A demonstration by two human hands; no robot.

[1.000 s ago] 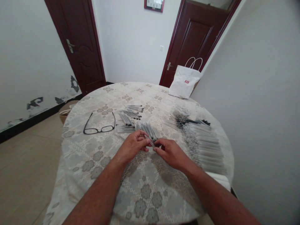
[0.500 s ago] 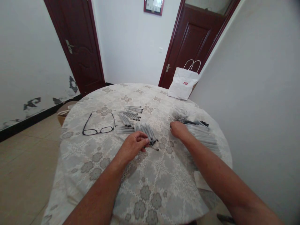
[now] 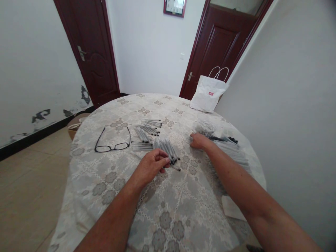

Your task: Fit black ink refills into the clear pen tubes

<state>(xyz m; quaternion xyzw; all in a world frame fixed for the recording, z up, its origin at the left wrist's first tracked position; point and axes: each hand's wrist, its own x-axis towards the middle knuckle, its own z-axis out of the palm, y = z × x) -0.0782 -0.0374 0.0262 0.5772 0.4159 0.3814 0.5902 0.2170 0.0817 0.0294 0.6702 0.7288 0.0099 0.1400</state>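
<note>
My left hand [image 3: 152, 165] rests on the patterned tablecloth with its fingers curled, pinching the end of a thin grey pen [image 3: 173, 167] that lies beside a fanned group of pens [image 3: 165, 148]. My right hand [image 3: 198, 140] is stretched far out to the right and lies on the near edge of a large pile of grey pens [image 3: 231, 150]. Its fingers are bent onto the pile; what they hold, if anything, is hidden.
Black-rimmed glasses [image 3: 112, 145] lie at the left of the round table [image 3: 105, 182]. More small pen groups [image 3: 149, 127] sit beyond the middle. A white paper bag [image 3: 207, 94] stands at the far edge. White paper [image 3: 232, 208] lies under my right forearm. Two dark doors are behind.
A second ago both hands met over one pen at the middle. My right hand has since gone out to the big pile on the right; the left stayed.
</note>
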